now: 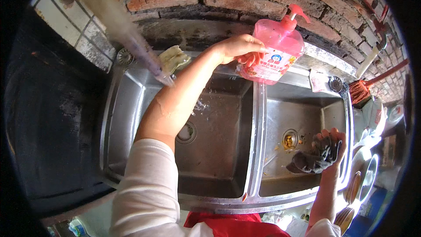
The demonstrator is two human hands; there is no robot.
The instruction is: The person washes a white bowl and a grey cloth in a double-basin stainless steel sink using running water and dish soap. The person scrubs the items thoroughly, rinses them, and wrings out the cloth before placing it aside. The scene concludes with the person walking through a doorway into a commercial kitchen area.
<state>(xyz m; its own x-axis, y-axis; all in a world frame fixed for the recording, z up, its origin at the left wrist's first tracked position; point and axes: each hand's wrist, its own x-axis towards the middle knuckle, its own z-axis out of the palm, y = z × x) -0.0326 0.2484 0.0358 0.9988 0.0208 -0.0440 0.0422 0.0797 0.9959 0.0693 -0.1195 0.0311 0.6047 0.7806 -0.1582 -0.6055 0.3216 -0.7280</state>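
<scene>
My left hand reaches over the sink's back ledge with bent fingers against the left side of a pink pump bottle, whose label bears writing; whether it grips the bottle is unclear. A wet grey cloth is bunched in my right hand, over the smaller right basin. Beneath my left forearm lies the larger left basin of the stainless steel double sink, where some water splashes. In the right basin's drain are yellowish food scraps.
A blurred hose or tube hangs above my left forearm. Behind it, a pale green cloth lies on the back ledge. A brick wall borders the sink. On the right are a red broom head and stacked bowls.
</scene>
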